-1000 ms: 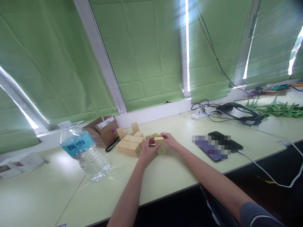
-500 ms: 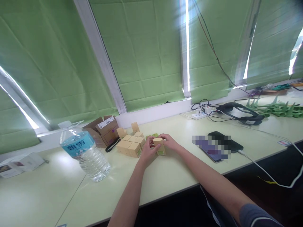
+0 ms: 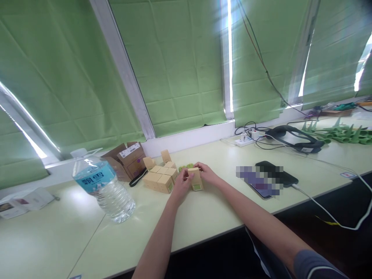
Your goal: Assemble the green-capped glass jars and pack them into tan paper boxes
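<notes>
A small tan box [image 3: 196, 180] with a green label stands upright on the table. My left hand [image 3: 183, 183] grips it from the left, thumb near its top edge. Against its right and back side is my right hand [image 3: 205, 173], fingers bent around the top; some fingertips are hidden. Small green round items [image 3: 186, 167] lie just behind the box. Left of my hands sits a cluster of similar tan boxes [image 3: 160, 178], two with raised flaps.
An open brown carton [image 3: 132, 161] and a large water bottle [image 3: 106, 190] stand at the left. Two phones [image 3: 277, 174], one on a white cable, lie at the right. Behind them are a power strip [image 3: 244, 142], a black headset [image 3: 296, 139] and green plastic parts [image 3: 345, 133].
The fingers of both hands have shifted slightly at the top of the box. My left thumb has moved up, and more of the green items shows.
</notes>
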### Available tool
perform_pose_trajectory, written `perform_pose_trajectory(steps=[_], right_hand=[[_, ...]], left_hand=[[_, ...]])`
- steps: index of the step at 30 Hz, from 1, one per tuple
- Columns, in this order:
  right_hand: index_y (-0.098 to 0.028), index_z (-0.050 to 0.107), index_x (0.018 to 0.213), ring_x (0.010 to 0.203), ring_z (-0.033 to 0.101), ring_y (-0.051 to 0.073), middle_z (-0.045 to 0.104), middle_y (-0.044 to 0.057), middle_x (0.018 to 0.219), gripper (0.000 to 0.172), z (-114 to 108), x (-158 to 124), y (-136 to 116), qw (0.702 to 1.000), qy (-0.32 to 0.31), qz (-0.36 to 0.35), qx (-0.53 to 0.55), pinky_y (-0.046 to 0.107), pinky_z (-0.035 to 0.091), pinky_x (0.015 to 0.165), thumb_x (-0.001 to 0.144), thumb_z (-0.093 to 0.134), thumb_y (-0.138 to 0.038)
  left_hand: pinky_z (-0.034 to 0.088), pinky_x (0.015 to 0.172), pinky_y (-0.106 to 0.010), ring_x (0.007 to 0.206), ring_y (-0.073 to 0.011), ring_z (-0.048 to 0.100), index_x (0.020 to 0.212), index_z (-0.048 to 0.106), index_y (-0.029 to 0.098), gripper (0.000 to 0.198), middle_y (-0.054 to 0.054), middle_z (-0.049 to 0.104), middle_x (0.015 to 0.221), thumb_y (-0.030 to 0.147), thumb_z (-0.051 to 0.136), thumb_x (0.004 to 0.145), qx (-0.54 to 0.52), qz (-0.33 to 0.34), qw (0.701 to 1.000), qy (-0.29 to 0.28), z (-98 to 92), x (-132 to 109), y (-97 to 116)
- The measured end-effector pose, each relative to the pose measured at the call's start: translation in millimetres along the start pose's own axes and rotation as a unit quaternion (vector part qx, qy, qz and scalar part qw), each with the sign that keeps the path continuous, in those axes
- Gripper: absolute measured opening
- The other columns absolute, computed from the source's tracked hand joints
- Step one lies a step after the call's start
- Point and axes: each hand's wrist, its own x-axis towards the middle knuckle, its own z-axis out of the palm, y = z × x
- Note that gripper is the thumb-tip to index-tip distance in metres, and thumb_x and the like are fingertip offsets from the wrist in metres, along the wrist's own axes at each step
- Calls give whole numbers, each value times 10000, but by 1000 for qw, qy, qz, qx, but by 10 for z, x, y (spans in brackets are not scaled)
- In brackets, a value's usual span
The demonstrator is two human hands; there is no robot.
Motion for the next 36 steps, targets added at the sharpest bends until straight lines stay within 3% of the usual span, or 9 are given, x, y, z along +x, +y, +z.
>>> perform_pose_trajectory(steps=[7,14,23,31,36], right_hand=[[-193,645,841,717,564,148,656,6,813,183,-21,27,28,998,15,37,42,255,427,631,759,594,-349],[-187,643,812,663,548,142,649,-3,750,168,-22,21,1,994,-9,69,82,249,408,597,708,628,-318],[-191,644,827,720,550,152,657,-3,780,190,26,-25,-28,997,-6,39,69,259,406,644,734,637,-356],[-184,640,793,715,564,155,665,0,768,167,29,-40,-117,991,-8,73,115,265,411,654,692,646,-317],[-184,647,802,676,568,153,676,1,747,195,53,-42,-132,983,-10,99,151,270,422,640,663,690,-314]], left_hand=[[537,776,-310,878,-199,671,942,611,200,357,-55,694,950,554,597,903,16,-8,1000,-4,-7,0,31],[528,866,-318,938,-201,655,962,698,209,296,-62,702,985,486,615,904,53,39,997,26,-9,0,58],[520,803,-311,1006,-224,626,832,733,214,231,-91,666,1064,424,647,878,109,102,986,77,-14,8,96],[485,751,-311,783,-186,576,786,700,221,214,-46,664,853,405,643,880,129,124,981,78,-3,5,97],[494,747,-314,792,-192,593,801,714,220,196,-47,692,859,399,671,869,131,145,978,68,-22,-5,76]])
